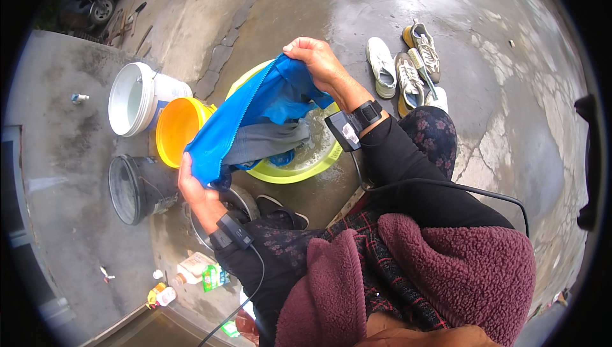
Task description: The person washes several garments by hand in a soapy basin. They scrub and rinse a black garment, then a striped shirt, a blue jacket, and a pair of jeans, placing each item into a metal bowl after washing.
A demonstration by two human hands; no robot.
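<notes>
A wet blue garment with a zipper (239, 108) is stretched between both my hands above a yellow-green basin (306, 175). My left hand (201, 194) pinches its lower left end, close to the buckets. At the upper right, my right hand (313, 62) grips the other end, near the end of the zipper. The garment's grey lining (267, 141) hangs down over the basin. Sudsy water (320, 136) shows beneath, with a rounded blue piece at its near side. The cloth hides the basin's left part.
Left stand a white bucket (131, 100) holding water, a yellow bucket (178, 129) and a dark bucket (138, 189). A metal basin (239, 201) sits by my foot. Several shoes (409, 76) and a brush (422, 72) lie right. Bottles (191, 268) and a green packet (215, 277) rest lower left.
</notes>
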